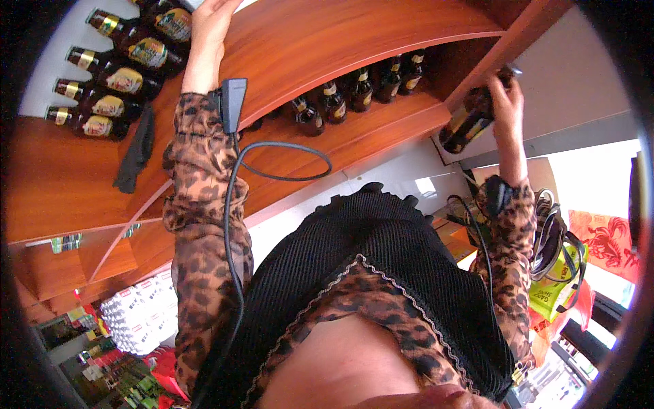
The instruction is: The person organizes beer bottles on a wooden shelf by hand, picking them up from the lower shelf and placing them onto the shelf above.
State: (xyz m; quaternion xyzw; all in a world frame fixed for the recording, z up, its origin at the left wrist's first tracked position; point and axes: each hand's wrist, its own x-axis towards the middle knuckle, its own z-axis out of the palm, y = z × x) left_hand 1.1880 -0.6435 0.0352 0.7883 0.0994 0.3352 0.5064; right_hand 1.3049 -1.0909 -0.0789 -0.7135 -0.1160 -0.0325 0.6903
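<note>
My right hand (506,105) grips a dark brown glass bottle (467,120) at the right, beside the upright end panel of the wooden shelving. The bottle is tilted, and my fingers cover its upper part. At the top of the view my left hand (212,25) is raised against the reddish-brown shelving (317,46). The picture's edge cuts off its fingers, so what they touch is hidden. Several labelled brown bottles (122,79) stand in a row just left of that hand. Inside the lower shelf bay is another row of dark bottles (363,92).
A dark cloth (135,151) lies on the shelf at the left. Wrapped white packs (140,312) are stacked lower left. Bags, including a yellow-green one (554,286), hang or rest at the right. A cable (230,220) loops from a device at my left wrist.
</note>
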